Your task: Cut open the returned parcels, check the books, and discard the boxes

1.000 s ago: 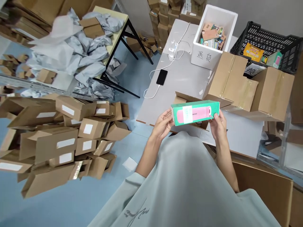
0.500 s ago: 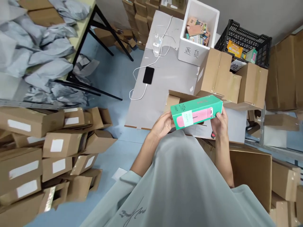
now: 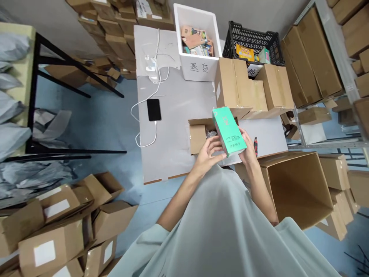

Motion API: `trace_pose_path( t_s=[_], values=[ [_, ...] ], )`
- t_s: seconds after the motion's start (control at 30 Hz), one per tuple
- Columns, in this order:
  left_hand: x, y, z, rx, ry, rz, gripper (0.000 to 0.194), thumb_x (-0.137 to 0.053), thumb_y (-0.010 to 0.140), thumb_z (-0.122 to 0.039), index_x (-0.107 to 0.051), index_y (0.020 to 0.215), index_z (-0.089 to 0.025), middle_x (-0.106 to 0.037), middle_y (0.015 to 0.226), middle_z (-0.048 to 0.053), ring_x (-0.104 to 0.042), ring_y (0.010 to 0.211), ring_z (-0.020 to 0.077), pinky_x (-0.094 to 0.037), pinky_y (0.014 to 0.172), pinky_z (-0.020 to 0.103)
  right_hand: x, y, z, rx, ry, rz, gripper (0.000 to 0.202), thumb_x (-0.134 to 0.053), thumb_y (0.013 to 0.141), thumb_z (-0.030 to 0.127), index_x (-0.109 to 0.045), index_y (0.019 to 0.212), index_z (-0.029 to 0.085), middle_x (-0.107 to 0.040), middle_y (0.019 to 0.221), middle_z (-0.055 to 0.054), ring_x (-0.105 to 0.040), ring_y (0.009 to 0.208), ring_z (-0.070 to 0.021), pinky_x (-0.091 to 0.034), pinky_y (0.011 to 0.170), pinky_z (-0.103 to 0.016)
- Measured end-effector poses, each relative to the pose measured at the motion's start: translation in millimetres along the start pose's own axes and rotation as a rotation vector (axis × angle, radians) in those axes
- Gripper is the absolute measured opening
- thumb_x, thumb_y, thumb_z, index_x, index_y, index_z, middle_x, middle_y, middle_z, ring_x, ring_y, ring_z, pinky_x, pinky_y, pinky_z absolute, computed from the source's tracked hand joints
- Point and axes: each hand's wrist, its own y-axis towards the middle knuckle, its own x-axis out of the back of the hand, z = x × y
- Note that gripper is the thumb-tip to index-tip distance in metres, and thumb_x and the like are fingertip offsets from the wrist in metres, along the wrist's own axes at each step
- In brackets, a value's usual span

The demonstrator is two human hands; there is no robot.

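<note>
Between my two hands is a green box (image 3: 230, 130), tilted with its printed plain face up. My left hand (image 3: 210, 153) grips its lower left side, thumb on the near edge and fingers along the side. My right hand (image 3: 247, 147) closes round the right side, its fingers partly hidden by the box. Just under and behind it, an open cardboard carton (image 3: 197, 139) lies on the grey table (image 3: 175, 161), with some clear crumpled wrapping inside. A red and black box cutter (image 3: 255, 146) rests right of my right hand.
A phone (image 3: 154, 109) on a white cable lies at left on the table. Behind stand a white foam bin (image 3: 198, 69) of booklets, a black crate (image 3: 253, 38) and closed cartons (image 3: 235, 84). A large open carton (image 3: 296, 188) is at right; stacked cartons (image 3: 57, 231) fill the lower left.
The green box has been turned in my hands, from lying crosswise with its pink picture showing to pointing away with another face up. My view has swung to the right.
</note>
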Motion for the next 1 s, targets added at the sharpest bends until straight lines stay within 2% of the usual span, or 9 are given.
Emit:
trace_pose_path(
  t_s=[0.13,0.27,0.33,0.43,0.6,0.67,0.73,0.87,1.0],
  values=[
    [-2.4,9.0,4.8,0.02,0.016,-0.023,0.08,-0.094,0.078,-0.037,-0.059,0.15,-0.029,-0.073,0.144,0.012,-0.074,0.128,0.0304,-0.067,0.099,0.042,-3.0,-3.5,1.6,0.009,0.046,-0.049,0.077,-0.062,0.097,0.088,-0.071,0.143,0.028,-0.066,0.169,-0.015,-0.063,0.155,-0.0383,-0.061,0.119,-0.056],
    [-1.2,10.0,-9.6,0.045,0.0,-0.03,0.076,-0.087,0.086,-0.052,-0.06,0.153,-0.029,-0.068,0.157,0.015,-0.074,0.131,0.0339,-0.067,0.091,0.039,4.4,-6.7,6.3,0.067,0.054,-0.007,0.061,-0.072,0.095,0.08,-0.074,0.131,0.031,-0.062,0.172,-0.014,-0.062,0.157,-0.0387,-0.06,0.118,-0.06],
    [-3.3,10.4,-16.9,0.005,0.042,-0.074,0.073,-0.085,0.09,-0.058,-0.062,0.152,-0.028,-0.066,0.16,0.016,-0.075,0.128,0.0332,-0.066,0.087,0.036,7.0,-7.7,5.2,0.058,0.053,0.021,0.063,-0.074,0.093,0.081,-0.073,0.13,0.031,-0.062,0.173,-0.015,-0.063,0.155,-0.0394,-0.06,0.119,-0.06],
    [-10.9,12.0,-21.4,-0.087,0.129,-0.127,0.075,-0.091,0.086,-0.057,-0.063,0.149,-0.028,-0.064,0.162,0.016,-0.076,0.122,0.0301,-0.066,0.088,0.035,9.0,-6.1,-0.6,0.017,0.112,0.0,0.07,-0.076,0.088,0.087,-0.072,0.129,0.03,-0.069,0.164,-0.017,-0.068,0.149,-0.0404,-0.06,0.119,-0.062],
    [-38.0,13.2,-18.0,-0.222,0.308,-0.25,0.082,-0.097,0.082,-0.054,-0.06,0.151,-0.031,-0.065,0.159,0.014,-0.074,0.13,0.0314,-0.067,0.091,0.036,15.4,3.0,-9.5,-0.012,0.179,0.042,0.075,-0.082,0.088,0.083,-0.073,0.141,0.03,-0.079,0.152,-0.014,-0.073,0.144,-0.0374,-0.061,0.122,-0.058],
    [-49.5,15.6,-16.5,-0.268,0.346,-0.314,0.087,-0.098,0.083,-0.053,-0.057,0.157,-0.032,-0.064,0.161,0.014,-0.071,0.137,0.0333,-0.066,0.096,0.037,21.0,6.5,-10.4,-0.021,0.198,0.076,0.074,-0.082,0.093,0.079,-0.074,0.147,0.03,-0.077,0.156,-0.012,-0.071,0.148,-0.0363,-0.06,0.125,-0.057],
    [-57.1,21.2,-14.5,-0.295,0.322,-0.34,0.083,-0.095,0.086,-0.053,-0.058,0.157,-0.032,-0.065,0.161,0.014,-0.068,0.143,0.0344,-0.065,0.103,0.039,28.4,9.3,-11.3,-0.027,0.249,0.103,0.074,-0.082,0.095,0.076,-0.073,0.153,0.03,-0.072,0.164,-0.011,-0.066,0.155,-0.0358,-0.058,0.128,-0.057],
    [-59.8,36.9,-6.1,-0.241,0.212,-0.305,0.063,-0.09,0.087,-0.052,-0.067,0.141,-0.027,-0.073,0.149,0.013,-0.07,0.139,0.0341,-0.064,0.103,0.04,45.0,15.0,-19.0,-0.039,0.348,0.146,0.075,-0.083,0.098,0.069,-0.069,0.161,0.032,-0.064,0.173,-0.008,-0.06,0.163,-0.0351,-0.055,0.132,-0.058],
    [-61.0,47.4,4.5,-0.107,0.156,-0.236,0.074,-0.096,0.078,-0.05,-0.06,0.14,-0.032,-0.077,0.141,0.009,-0.077,0.121,0.029,-0.063,0.085,0.034,59.7,23.3,-27.1,-0.005,0.355,0.161,0.075,-0.085,0.096,0.069,-0.07,0.161,0.035,-0.069,0.168,-0.006,-0.061,0.161,-0.0326,-0.051,0.135,-0.057]
  ],
)
